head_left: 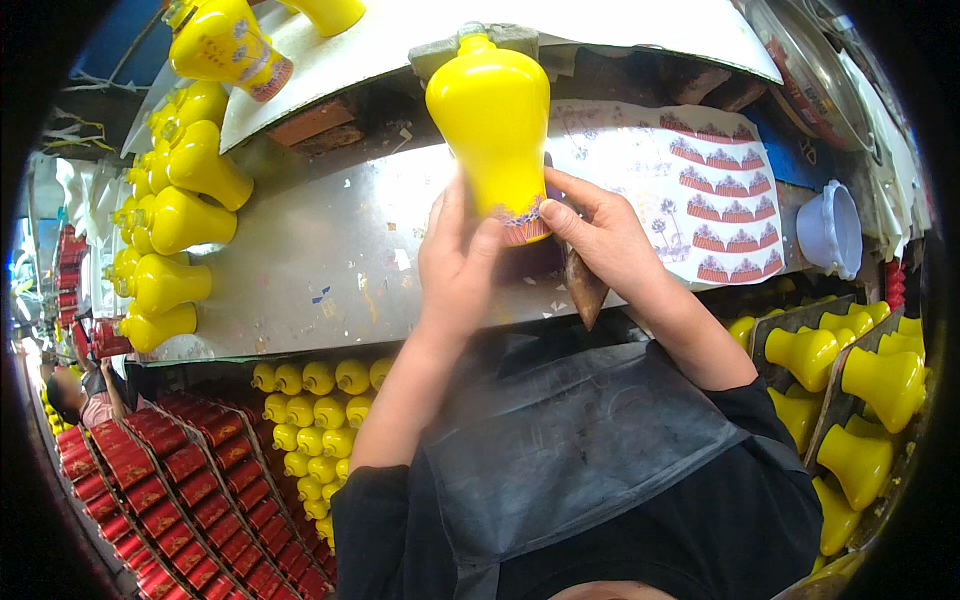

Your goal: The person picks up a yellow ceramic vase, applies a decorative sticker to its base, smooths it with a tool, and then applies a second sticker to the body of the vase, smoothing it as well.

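Observation:
A glossy yellow bottle [488, 110] lies on its side over the bench, with its neck at a grey block [432, 58] and its base toward me. Round the base runs a purple floral and red band [520, 226]. My left hand [450, 265] is closed against the left side of the base, its fingers slightly blurred. From the right, my right hand [605, 228] grips the base, the thumb pressed on the band. Below that hand a brown, pointed, wooden-looking piece [586, 290] sticks out; its other end is hidden.
Right of my hands lies a printed decal sheet [715, 200] near a pale plastic bucket [829, 230]. Several yellow bottles [185, 220] line the bench's left end; a decorated bottle [225, 45] lies beyond. Racks of yellow bottles [805, 355] and stacked red boxes [190, 480] flank me. A person [95, 390] is far left.

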`<state>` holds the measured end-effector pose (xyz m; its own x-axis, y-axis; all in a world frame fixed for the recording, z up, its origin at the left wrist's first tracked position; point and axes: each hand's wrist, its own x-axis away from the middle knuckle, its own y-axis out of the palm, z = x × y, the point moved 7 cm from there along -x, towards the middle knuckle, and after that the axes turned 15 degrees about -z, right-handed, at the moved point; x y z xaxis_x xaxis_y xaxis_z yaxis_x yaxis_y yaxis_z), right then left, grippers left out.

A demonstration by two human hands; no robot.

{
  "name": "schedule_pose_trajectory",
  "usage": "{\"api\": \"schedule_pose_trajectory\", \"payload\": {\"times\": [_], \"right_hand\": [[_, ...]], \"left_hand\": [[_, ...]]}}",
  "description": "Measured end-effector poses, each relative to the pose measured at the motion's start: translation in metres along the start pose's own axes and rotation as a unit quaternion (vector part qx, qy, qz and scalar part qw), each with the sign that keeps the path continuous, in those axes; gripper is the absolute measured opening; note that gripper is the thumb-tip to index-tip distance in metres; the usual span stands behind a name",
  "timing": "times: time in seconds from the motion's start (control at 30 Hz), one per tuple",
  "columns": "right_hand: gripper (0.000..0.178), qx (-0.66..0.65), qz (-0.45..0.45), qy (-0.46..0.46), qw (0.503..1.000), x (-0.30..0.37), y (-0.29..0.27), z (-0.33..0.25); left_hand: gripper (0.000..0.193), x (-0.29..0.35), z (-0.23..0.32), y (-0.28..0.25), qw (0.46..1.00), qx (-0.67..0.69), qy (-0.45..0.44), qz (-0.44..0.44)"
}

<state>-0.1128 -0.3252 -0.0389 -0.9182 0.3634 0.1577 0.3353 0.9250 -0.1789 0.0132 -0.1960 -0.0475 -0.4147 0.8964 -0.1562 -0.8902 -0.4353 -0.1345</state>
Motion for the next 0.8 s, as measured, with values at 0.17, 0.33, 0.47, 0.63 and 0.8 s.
{"api": "schedule_pose_trajectory", "payload": {"times": [0.17, 0.33, 0.47, 0.63, 0.8], "right_hand": [[0.065, 0.023, -0.016, 0.078, 0.997, 0.0, 0.001, 0.008], [0.074, 0.034, -0.019, 0.066, 0.997, -0.002, 0.001, 0.004], [0.076, 0.034, -0.015, 0.036, 0.999, -0.004, 0.0, 0.003], [0.076, 0.021, -0.019, 0.028, 0.999, -0.003, 0.001, 0.003], [0.076, 0.032, -0.025, 0.045, 0.998, -0.002, 0.001, 0.003]], "left_hand": [[0.069, 0.0, 0.0, 0.002, 0.998, -0.061, -0.002, -0.002], [0.069, -0.001, 0.003, 0.006, 0.995, -0.102, 0.017, 0.018], [0.069, -0.001, 0.003, 0.008, 0.994, -0.103, 0.017, 0.023], [0.069, 0.0, 0.005, 0.01, 0.992, -0.122, 0.022, 0.03], [0.069, 0.0, 0.004, 0.011, 0.99, -0.133, 0.027, 0.032]]}}
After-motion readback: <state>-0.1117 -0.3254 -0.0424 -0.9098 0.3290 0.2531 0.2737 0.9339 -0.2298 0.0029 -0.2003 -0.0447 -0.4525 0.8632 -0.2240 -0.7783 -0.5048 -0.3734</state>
